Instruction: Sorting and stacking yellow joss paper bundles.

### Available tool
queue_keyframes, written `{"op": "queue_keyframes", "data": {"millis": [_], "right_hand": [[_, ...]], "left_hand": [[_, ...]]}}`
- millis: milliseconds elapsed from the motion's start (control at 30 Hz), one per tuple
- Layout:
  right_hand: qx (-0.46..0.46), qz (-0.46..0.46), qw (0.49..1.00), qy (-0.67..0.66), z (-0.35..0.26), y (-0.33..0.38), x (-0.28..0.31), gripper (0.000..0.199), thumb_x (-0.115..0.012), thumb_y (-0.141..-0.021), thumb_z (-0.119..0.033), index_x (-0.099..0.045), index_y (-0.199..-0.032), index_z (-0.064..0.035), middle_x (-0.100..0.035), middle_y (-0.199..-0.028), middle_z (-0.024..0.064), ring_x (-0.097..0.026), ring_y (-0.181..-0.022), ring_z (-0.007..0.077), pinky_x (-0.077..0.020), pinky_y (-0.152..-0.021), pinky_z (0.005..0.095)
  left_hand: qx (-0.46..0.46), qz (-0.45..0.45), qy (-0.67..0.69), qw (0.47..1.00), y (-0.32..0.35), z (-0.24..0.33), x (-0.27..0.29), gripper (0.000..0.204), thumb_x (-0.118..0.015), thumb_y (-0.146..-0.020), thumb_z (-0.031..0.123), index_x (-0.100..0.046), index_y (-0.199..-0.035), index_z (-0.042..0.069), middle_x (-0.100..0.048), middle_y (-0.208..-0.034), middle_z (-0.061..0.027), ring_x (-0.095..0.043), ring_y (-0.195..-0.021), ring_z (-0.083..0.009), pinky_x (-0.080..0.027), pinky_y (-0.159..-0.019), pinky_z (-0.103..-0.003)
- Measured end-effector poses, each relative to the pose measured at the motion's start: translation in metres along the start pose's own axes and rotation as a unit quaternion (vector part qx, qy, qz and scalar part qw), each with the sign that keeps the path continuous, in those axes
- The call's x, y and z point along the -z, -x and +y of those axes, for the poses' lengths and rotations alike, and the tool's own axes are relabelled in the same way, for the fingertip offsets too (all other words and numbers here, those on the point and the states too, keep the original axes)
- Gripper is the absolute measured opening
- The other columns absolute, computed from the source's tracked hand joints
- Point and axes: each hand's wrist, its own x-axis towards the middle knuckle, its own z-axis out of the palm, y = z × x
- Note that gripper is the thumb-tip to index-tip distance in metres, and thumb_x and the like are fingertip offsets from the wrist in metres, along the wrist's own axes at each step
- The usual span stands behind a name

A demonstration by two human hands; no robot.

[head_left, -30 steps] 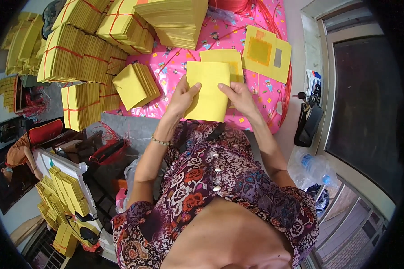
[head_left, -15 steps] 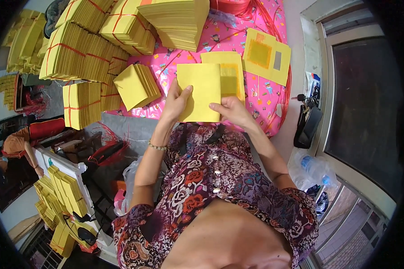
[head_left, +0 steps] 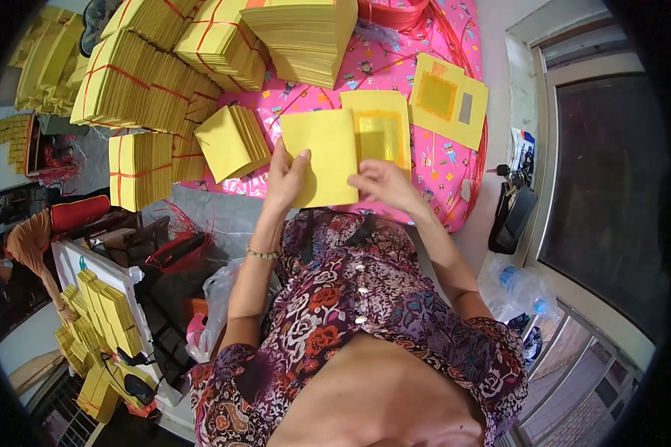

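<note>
A folded piece of yellow joss paper [head_left: 322, 149] is held upright in front of me, its plain side showing. My left hand [head_left: 283, 177] grips its left edge, thumb on the front and fingers behind. At the right edge, my right hand [head_left: 389, 186] has curled fingers, with the thumb tip lapping over the paper. Partly hidden behind it lies a yellow sheet with a gold square [head_left: 380, 138] bordered in orange. Farther right is another yellow sheet [head_left: 441, 128] with a gold patch and a grey patch. A small folded bundle [head_left: 227, 145] leans on the left.
Tall yellow paper stacks [head_left: 130, 89] tied with red strips fill the back left of the pink patterned table cover [head_left: 440, 182]. Red strips [head_left: 402, 15] lie at the back. Keys and a black pouch [head_left: 513, 212] sit by the door. At left, another person's arm [head_left: 51, 287] reaches toward yellow bundles.
The folded paper has shifted slightly left with my left hand. My right fingers have loosened and slid toward its right edge, exposing more of the gold square behind.
</note>
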Motion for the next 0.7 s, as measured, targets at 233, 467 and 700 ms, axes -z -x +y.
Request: {"op": "queue_keyframes", "data": {"millis": [233, 467, 700], "right_hand": [[0.107, 0.076, 0.989, -0.071, 0.008, -0.034, 0.005, 0.021, -0.058, -0.092, -0.021, -0.06, -0.088, 0.0001, -0.065, -0.079, 0.0013, -0.058, -0.067, 0.0057, -0.0459, -0.058, 0.0193], [0.051, 0.016, 0.997, -0.061, -0.005, -0.036, -0.027, 0.019, -0.059, -0.092, -0.02, -0.061, -0.085, -0.0021, -0.064, -0.075, 0.0001, -0.055, -0.062, 0.0042, -0.0429, -0.055, 0.019], [0.09, -0.037, 0.995, 0.014, -0.002, -0.05, -0.053, 0.018, -0.057, -0.093, -0.02, -0.059, -0.088, -0.0024, -0.062, -0.073, -0.0007, -0.052, -0.061, 0.0036, -0.041, -0.052, 0.0204]], "left_hand": [[0.009, -0.044, -0.026, 0.999, 0.027, -0.006, 0.0, 0.044, -0.051, -0.093, 0.008, -0.035, -0.133, 0.0, -0.054, -0.118, -0.0101, -0.05, -0.108, -0.0151, -0.041, -0.09, -0.029], [0.015, 0.014, -0.014, 1.0, 0.042, -0.008, 0.027, 0.044, -0.049, -0.093, 0.006, -0.033, -0.134, 0.0, -0.051, -0.125, -0.0121, -0.048, -0.116, -0.0181, -0.039, -0.096, -0.031], [0.033, 0.077, 0.031, 0.996, 0.048, -0.019, 0.054, 0.043, -0.048, -0.093, 0.004, -0.034, -0.134, -0.001, -0.052, -0.125, -0.0124, -0.051, -0.113, -0.0194, -0.041, -0.096, -0.032]]}}
